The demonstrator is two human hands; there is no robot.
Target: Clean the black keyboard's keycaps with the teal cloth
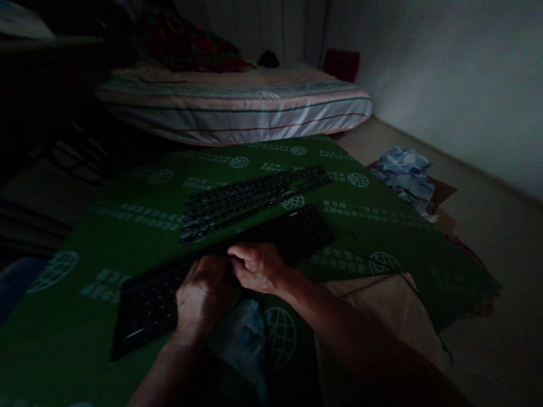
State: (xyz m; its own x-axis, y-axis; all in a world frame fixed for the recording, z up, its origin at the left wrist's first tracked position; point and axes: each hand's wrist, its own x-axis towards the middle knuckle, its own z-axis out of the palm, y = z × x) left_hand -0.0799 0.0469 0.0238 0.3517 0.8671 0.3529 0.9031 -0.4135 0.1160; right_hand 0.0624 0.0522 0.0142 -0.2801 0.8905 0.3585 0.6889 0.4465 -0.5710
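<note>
A black keyboard (145,310) lies at a slant on a green printed sheet, its middle covered by my hands. My left hand (203,291) is closed over the keyboard's near edge, knuckles up. Right beside it, my right hand (258,267) is also closed, its thumb and fingers pinched together. Whatever sits between the fingers is hidden and too dark to name. Under my hands lies a crumpled bluish clear plastic bag (244,339). Behind the keyboard is a second keyboard-shaped piece (237,200), with rows of dark keys and an uneven outline.
The green sheet (139,243) covers the work surface. A tan cloth (377,305) and a thin black cable (424,311) lie to the right. Crumpled blue-white plastic (405,169) rests on cardboard on the floor. A bed (237,107) stands behind, near a pale wall (458,85).
</note>
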